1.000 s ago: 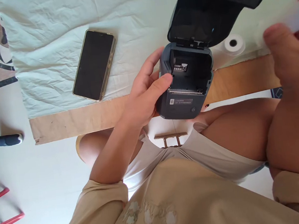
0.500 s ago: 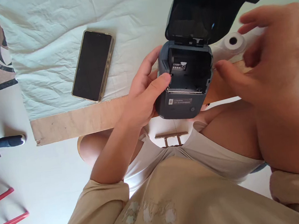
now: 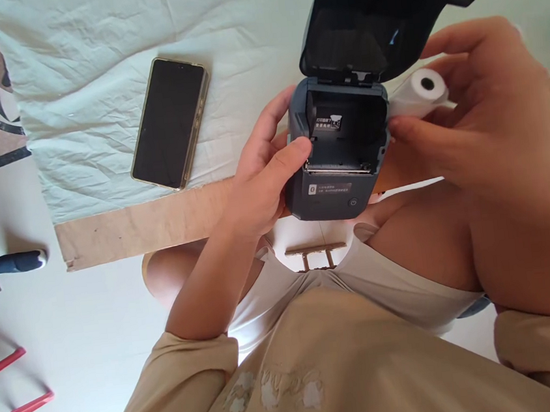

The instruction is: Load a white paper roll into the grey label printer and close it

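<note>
While a dark phone (image 3: 168,123) lay on the cloth (image 3: 93,68), our left hand (image 3: 264,174) clasped the open printer (image 3: 338,153) at the tabletop (image 3: 134,224) edge; our right hand (image 3: 481,112) pinched a paper roll (image 3: 420,91) just beside its compartment.

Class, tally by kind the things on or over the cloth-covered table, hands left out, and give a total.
Label printer, lid open, held by the left hand: 1
Paper roll, gripped by the right hand: 1
Phone: 1
Total: 3
</note>
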### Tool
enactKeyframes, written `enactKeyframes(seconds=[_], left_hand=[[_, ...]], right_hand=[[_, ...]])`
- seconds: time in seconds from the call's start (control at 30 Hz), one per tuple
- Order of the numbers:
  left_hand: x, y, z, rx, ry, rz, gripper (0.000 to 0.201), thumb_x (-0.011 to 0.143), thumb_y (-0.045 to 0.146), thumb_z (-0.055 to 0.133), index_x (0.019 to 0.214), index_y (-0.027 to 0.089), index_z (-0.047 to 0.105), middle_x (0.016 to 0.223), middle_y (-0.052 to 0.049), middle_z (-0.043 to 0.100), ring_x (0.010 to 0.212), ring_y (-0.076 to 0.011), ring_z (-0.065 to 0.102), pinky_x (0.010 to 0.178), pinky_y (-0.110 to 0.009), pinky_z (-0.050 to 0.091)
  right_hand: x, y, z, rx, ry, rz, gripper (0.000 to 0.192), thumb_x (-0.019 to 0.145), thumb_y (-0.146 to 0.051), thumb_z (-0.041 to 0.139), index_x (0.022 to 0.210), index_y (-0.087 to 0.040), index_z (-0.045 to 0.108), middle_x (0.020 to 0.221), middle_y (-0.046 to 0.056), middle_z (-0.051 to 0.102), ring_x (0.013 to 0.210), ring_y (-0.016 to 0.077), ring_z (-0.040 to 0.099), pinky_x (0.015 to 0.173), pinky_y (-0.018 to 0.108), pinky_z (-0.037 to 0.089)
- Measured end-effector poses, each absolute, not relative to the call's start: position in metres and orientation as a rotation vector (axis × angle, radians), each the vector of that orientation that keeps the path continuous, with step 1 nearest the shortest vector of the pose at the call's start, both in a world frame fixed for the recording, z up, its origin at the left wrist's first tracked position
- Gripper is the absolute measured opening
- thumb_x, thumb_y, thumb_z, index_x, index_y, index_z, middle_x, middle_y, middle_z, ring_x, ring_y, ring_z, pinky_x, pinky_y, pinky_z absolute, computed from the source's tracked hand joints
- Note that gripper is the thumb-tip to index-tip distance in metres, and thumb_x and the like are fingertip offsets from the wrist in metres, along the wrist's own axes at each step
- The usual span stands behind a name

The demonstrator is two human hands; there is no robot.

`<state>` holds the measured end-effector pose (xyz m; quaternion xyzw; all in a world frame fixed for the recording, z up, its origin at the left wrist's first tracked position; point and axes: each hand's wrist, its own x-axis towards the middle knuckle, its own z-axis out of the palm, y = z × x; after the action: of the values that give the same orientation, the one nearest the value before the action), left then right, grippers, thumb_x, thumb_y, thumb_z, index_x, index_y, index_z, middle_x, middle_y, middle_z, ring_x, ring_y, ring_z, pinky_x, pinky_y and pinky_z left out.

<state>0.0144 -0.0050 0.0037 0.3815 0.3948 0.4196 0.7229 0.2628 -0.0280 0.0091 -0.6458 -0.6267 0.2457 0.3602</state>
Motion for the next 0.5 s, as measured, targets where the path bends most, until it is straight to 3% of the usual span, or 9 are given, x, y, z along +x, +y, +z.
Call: enactKeyframes(seconds=[0.1, 0.23, 0.3, 0.4, 0.43, 0.5], left_hand=[[0.010, -0.003, -0.005, 0.896, 0.868, 0.902, 0.064, 0.097, 0.058, 0.081, 0.153, 0.032, 0.062, 0.127, -0.004, 0.087, 0.120, -0.0328, 0.084, 0.083, -0.038, 0.069], [0.007, -0.001, -0.012, 0.905, 0.812, 0.901, 0.060, 0.098, 0.058, 0.080, 0.151, 0.034, 0.064, 0.132, -0.003, 0.086, 0.117, -0.0330, 0.085, 0.082, -0.040, 0.070], [0.008, -0.001, -0.011, 0.894, 0.799, 0.919, 0.057, 0.098, 0.056, 0.080, 0.148, 0.034, 0.064, 0.129, -0.003, 0.087, 0.114, -0.0312, 0.086, 0.079, -0.039, 0.070], [0.011, -0.003, -0.007, 0.877, 0.815, 0.928, 0.055, 0.099, 0.056, 0.080, 0.145, 0.033, 0.064, 0.126, -0.002, 0.086, 0.113, -0.0290, 0.086, 0.077, -0.036, 0.068], [0.012, -0.004, -0.006, 0.872, 0.821, 0.928, 0.054, 0.099, 0.057, 0.080, 0.145, 0.032, 0.065, 0.126, -0.001, 0.086, 0.113, -0.0281, 0.086, 0.078, -0.035, 0.068], [0.011, -0.004, -0.005, 0.867, 0.822, 0.933, 0.051, 0.100, 0.055, 0.080, 0.144, 0.033, 0.066, 0.126, -0.001, 0.085, 0.111, -0.0259, 0.085, 0.079, -0.034, 0.067]], right_hand=[[0.278, -0.020, -0.002, -1.410, -1.378, 0.985, 0.052, 0.091, -0.035, 0.092, 0.137, -0.041, 0.068, 0.115, -0.005, 0.079, 0.090, 0.0108, 0.079, 0.078, 0.032, 0.071], [0.302, -0.007, -0.010, -1.252, -1.272, 1.454, 0.033, 0.097, -0.040, 0.084, 0.129, -0.041, 0.074, 0.129, -0.003, 0.080, 0.110, 0.0195, 0.084, 0.087, 0.041, 0.076], [0.303, -0.006, -0.007, -1.261, -1.298, 1.451, 0.029, 0.104, -0.045, 0.075, 0.132, -0.042, 0.073, 0.119, -0.003, 0.080, 0.107, 0.0175, 0.084, 0.086, 0.040, 0.074], [0.292, -0.010, -0.005, -1.227, -1.348, 1.335, 0.039, 0.103, -0.045, 0.078, 0.140, -0.051, 0.068, 0.099, -0.009, 0.074, 0.096, 0.0109, 0.079, 0.087, 0.035, 0.070], [0.288, -0.012, -0.006, -1.201, -1.372, 1.273, 0.042, 0.102, -0.045, 0.080, 0.140, -0.054, 0.067, 0.101, -0.010, 0.073, 0.094, 0.0094, 0.078, 0.087, 0.033, 0.069], [0.283, -0.012, -0.013, -1.154, -1.444, 1.027, 0.051, 0.100, -0.049, 0.083, 0.146, -0.062, 0.065, 0.127, -0.009, 0.073, 0.105, 0.0098, 0.077, 0.093, 0.034, 0.069]])
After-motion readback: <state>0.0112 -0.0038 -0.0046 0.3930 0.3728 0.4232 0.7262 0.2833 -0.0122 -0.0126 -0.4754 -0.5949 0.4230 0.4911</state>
